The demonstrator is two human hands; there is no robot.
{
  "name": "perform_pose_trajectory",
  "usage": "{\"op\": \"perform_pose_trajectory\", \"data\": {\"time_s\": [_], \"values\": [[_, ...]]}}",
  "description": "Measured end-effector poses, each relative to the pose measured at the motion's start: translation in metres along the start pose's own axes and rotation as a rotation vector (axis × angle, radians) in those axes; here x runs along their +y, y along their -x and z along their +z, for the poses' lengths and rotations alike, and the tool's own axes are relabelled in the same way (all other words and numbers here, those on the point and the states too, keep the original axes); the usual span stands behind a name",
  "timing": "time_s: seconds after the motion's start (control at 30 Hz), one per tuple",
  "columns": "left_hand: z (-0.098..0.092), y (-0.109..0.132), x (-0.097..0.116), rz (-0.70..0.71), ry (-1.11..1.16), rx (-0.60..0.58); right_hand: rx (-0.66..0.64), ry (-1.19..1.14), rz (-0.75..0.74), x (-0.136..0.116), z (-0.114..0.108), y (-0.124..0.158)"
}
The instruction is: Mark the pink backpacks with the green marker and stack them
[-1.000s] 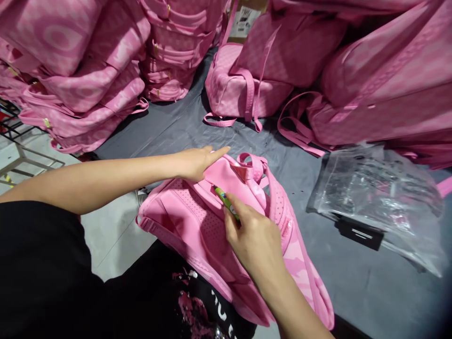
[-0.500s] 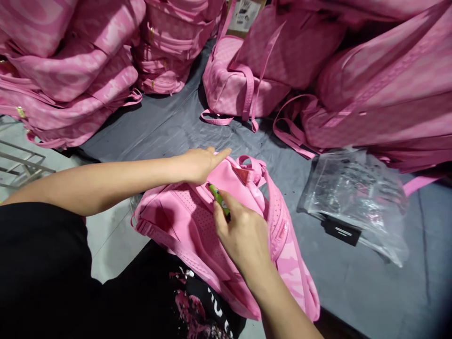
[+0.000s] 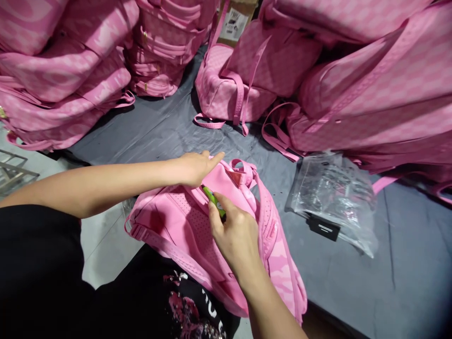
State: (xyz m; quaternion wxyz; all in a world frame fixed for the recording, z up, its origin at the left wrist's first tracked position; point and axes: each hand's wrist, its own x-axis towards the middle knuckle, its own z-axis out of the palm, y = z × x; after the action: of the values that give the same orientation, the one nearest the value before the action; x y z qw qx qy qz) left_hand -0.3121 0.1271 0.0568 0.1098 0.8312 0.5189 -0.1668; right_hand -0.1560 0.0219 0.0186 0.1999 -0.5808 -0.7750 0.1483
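Where backpack (image 3: 183, 226) overhangs table (image 3: 388, 292) edge, right hand (image 3: 238, 235) pinching green tool (image 3: 213, 199)

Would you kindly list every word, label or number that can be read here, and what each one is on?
No text reads clearly.
Box label: dark print, too blurred to read.
Black tag on the plastic bag: white print, too small to read.
Shirt print: white letters, creased and cut off, unreadable.
Green tool in the right hand: markings too small to read.
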Motion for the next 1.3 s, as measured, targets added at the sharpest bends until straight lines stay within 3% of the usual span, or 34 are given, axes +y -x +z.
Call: {"op": "perform_pose_trajectory", "data": {"time_s": [0.33,0.47,0.53,0.6,0.67,0.73,0.77,0.87,0.97,1.07,1.2,1.3], "values": [[0.0,0.003,-0.003,0.006,-0.014,-0.007,0.004,-0.105,0.068,-0.006,0.001,-0.001],[0.003,0.0,-0.009,-0.018,-0.05,-0.008,-0.064,-0.334,0.159,0.003,-0.007,-0.007],[0.005,-0.002,-0.011,0.0,-0.058,0.002,-0.079,-0.608,0.297,0.029,-0.02,-0.003],[0.008,-0.002,-0.013,0.01,-0.048,0.015,0.025,-0.991,0.426,0.066,-0.036,0.012],[0.01,-0.001,-0.014,0.0,-0.038,0.025,0.293,-1.347,0.505,0.111,-0.051,0.035],[0.012,-0.002,-0.013,-0.019,-0.038,0.023,0.593,-1.547,0.541,0.157,-0.061,0.06],[0.012,-0.003,-0.012,-0.03,-0.038,0.016,0.671,-1.593,0.571,0.179,-0.062,0.071],[0.01,-0.005,-0.009,-0.038,-0.022,-0.01,0.593,-1.659,0.72,0.234,-0.054,0.092],[0.009,-0.005,-0.007,-0.039,-0.002,-0.012,0.648,-1.699,0.679,0.263,-0.042,0.096],[0.013,-0.005,-0.009,-0.05,-0.005,0.01,0.807,-1.653,0.559,0.272,-0.04,0.092],[0.024,-0.009,-0.02,-0.013,0.02,0.035,0.749,-1.328,0.546,0.275,-0.044,0.09],[0.029,-0.014,-0.027,-0.001,0.027,0.039,0.783,-1.068,0.575,0.287,-0.043,0.092]]}}
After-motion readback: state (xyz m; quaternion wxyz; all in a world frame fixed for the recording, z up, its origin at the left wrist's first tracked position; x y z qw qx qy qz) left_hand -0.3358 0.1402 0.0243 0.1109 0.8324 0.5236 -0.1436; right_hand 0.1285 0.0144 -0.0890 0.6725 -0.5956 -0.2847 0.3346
